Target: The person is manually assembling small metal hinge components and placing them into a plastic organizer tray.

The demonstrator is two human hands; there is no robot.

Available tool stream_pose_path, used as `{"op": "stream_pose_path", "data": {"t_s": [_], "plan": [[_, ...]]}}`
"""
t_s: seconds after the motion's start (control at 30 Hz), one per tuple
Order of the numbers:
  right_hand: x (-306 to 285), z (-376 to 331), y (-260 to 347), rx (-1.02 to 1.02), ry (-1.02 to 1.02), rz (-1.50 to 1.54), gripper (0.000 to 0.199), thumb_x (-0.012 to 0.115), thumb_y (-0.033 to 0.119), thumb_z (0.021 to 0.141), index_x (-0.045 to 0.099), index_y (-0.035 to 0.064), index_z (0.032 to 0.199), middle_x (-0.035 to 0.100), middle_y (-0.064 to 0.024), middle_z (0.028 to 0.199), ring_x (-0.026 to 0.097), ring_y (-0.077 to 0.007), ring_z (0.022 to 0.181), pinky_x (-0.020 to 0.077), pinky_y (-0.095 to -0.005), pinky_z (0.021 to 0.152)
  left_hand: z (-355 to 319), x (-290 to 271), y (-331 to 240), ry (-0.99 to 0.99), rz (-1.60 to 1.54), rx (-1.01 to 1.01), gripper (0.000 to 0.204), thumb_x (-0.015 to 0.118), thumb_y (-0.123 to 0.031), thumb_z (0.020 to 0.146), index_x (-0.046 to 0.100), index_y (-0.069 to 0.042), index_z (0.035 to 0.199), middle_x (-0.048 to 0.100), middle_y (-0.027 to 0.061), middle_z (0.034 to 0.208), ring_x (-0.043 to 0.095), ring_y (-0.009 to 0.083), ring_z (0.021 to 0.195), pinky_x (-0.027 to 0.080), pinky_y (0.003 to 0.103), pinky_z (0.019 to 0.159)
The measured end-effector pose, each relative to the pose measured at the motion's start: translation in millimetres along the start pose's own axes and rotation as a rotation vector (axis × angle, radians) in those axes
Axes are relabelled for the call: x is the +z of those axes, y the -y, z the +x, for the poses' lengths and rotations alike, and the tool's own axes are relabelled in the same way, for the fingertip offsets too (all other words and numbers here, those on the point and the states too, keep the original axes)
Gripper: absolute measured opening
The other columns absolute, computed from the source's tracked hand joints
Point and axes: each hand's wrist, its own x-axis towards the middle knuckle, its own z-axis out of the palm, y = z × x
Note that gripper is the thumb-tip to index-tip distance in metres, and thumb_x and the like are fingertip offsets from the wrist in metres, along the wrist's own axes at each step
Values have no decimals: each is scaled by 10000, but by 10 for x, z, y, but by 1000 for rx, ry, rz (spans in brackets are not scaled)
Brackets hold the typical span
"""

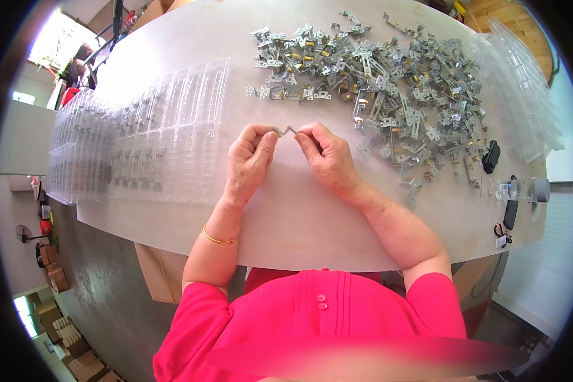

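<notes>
Over the middle of the table, my left hand (251, 159) and my right hand (331, 160) face each other, thumbs and fingers closed in a pinch. Between the fingertips shows a small grey metal part (290, 130), bent in the middle; the fingers hide its ends, so I cannot tell whether it is one piece or two. Beyond my right hand spreads a large heap of metal brackets (379, 83), some with brass-coloured pieces. To the left of my left hand lies a clear plastic tray (194, 130), with metal brackets lined up in its left compartments.
Stacked clear trays (76, 149) stand at the table's left edge. More clear plastic trays (522, 89) lie at the far right. Near the right edge are a black object (491, 156), a clear bottle (521, 190) with a grey cap and a dark phone-like slab (510, 214).
</notes>
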Motion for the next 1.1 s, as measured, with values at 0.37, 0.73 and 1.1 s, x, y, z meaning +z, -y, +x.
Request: {"op": "stream_pose_path", "data": {"t_s": [0.37,0.73,1.1], "plan": [[-17,10,57,149,129,390,211,454,117,1056,576,26,1202,653,-57,846,618,-116,721,536,-273,673,0,-45,75,47,298,177,146,618,-120,1000,637,-10,1095,559,-72,755,415,2,661,346,173,568],[-207,142,-50,235,291,610,191,519,93,996,641,-3,1107,659,-49,991,599,-120,935,482,-271,893,-24,-64,-38,180,293,105,132,634,-129,987,588,-20,1044,539,-63,732,409,7,635,331,185,559],[-110,66,-30,-29,65,675,95,580,94,1007,581,34,1081,636,-64,1107,606,-139,1004,490,-302,928,7,-104,-142,227,67,-137,172,587,-216,1016,578,-45,1006,520,-33,702,424,29,550,312,188,482]]}}
